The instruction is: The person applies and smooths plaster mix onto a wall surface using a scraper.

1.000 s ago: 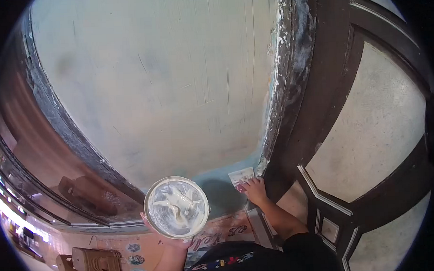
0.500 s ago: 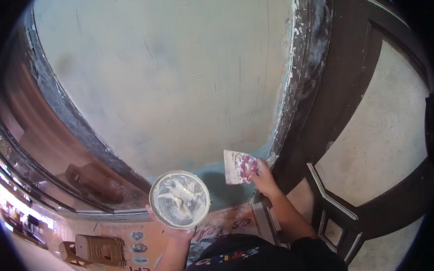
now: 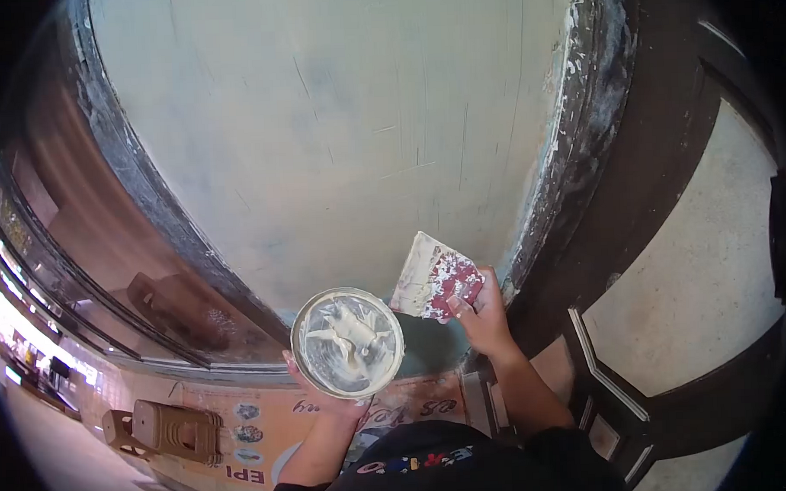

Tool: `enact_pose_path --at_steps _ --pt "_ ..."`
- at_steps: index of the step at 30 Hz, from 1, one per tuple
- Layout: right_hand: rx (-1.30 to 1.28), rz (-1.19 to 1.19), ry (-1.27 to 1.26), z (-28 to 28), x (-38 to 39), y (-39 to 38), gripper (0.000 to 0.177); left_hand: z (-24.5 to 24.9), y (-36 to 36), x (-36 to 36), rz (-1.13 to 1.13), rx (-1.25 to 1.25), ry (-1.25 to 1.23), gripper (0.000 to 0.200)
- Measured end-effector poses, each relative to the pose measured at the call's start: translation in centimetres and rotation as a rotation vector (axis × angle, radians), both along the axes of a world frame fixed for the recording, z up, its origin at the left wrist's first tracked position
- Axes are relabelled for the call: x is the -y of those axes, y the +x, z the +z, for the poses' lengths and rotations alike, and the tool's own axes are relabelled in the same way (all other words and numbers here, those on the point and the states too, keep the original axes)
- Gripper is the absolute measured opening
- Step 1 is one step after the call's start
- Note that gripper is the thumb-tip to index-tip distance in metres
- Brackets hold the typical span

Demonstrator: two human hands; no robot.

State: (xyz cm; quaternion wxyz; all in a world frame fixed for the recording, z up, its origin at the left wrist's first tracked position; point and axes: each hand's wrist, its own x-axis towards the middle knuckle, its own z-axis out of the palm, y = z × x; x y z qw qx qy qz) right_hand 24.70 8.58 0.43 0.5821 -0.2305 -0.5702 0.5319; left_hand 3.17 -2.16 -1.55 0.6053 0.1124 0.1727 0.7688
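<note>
My left hand (image 3: 329, 398) holds a round tub (image 3: 296, 348) from below and the side, its open top facing me. Whitish putty (image 3: 349, 342) is smeared across the inside of the tub. In my right hand (image 3: 484, 320) is a putty knife (image 3: 438, 283) with a wide, cream-coated blade and a red part spattered with white. The knife's lower left corner comes close to the tub's right rim, tilted up to the left. Behind both stands a pale wall panel (image 3: 338, 161) marked with thin dark scratches.
Dark, white-flecked trim (image 3: 592, 109) borders the panel on the right, beside a dark panelled door (image 3: 661, 236). At left is a window (image 3: 74, 283). Stacked brown plastic stools (image 3: 176, 429) stand lower left, near an orange printed banner (image 3: 278, 414) on the floor.
The putty knife has turned in my right hand, its blade now angled up to the left and nearer the tub. The view has shifted slightly, so the tub sits further right and higher.
</note>
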Motion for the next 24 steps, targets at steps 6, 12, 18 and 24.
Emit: enact_pose_path --at_steps 6,12,18,24 --pt "0.049 -0.073 0.069 0.6 0.2 -0.5 0.029 1.0 0.5 -0.3 -0.015 0.004 0.029 0.08" --pt "0.192 -0.125 0.102 0.6 1.1 -0.8 0.03 1.6 0.7 -1.0 0.034 0.023 -0.012 0.079" --pt "0.671 -0.228 0.61 1.2 1.7 -1.6 0.03 2.3 0.8 -1.5 0.002 0.011 0.011 0.078" --pt "0.793 -0.159 0.529 2.5 -0.1 0.9 0.029 3.2 0.2 -2.2 0.038 0.094 0.038 0.077"
